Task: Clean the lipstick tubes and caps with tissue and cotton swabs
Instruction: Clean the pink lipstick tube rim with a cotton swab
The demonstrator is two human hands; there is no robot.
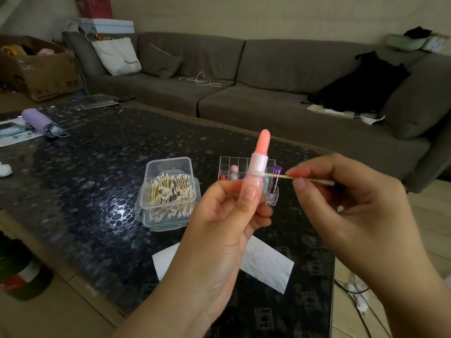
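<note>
Above the dark surface: one uncapped pink lipstick upright, gripped in left hand; one cotton swab pinched by right hand, tip touching tube; perhaps four lipsticks in clear organizer.

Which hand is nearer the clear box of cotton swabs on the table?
Left. The left hand, gripping the pink lipstick, sits just right of the swab box. The right hand, pinching a cotton swab, is farther right, beyond the lipstick.
</note>
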